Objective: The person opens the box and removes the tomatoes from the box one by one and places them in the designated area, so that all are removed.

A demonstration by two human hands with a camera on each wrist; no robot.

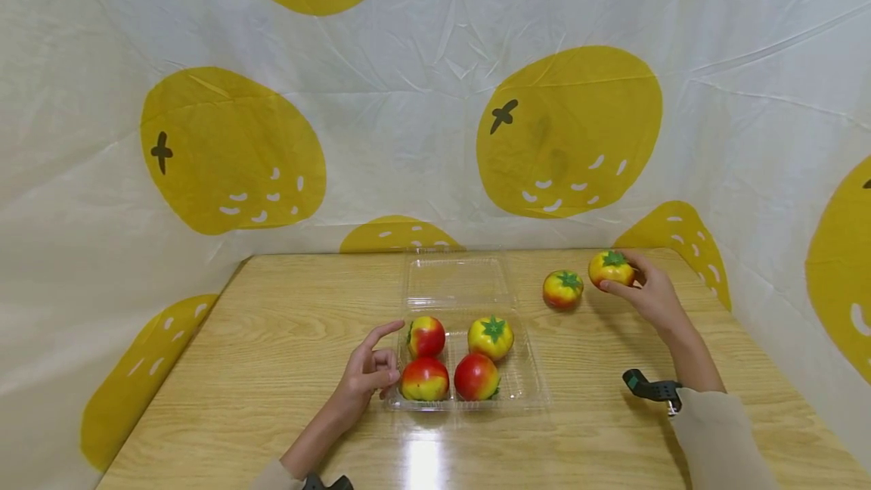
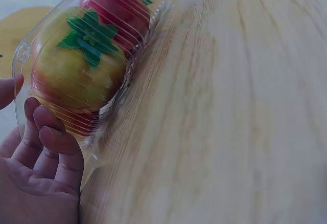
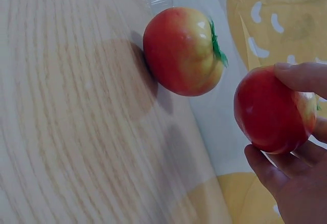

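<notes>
My right hand (image 1: 649, 289) grips a shiny red-and-yellow tomato (image 1: 609, 268) with a green leafy top, held up off the table. Close to its left, a similar tomato (image 1: 562, 289) rests on the wood. A clear plastic clamshell box (image 1: 524, 380) lies with its lid (image 1: 456, 282) folded back. Several tomatoes sit inside, among them a yellow one (image 1: 491, 337) at the back right and a red one (image 1: 476, 377) in front. At the box's left wall is my left hand (image 1: 361, 373), index finger extended and the others loosely bent; its fingertips (image 2: 53, 139) are against the wall or very near it.
The wooden table (image 1: 286, 324) reaches back to a pale curtain (image 1: 401, 142) printed with large yellow fruits. This curtain also hangs along both sides. Dark wrist straps (image 1: 653, 390) are worn at the sleeves.
</notes>
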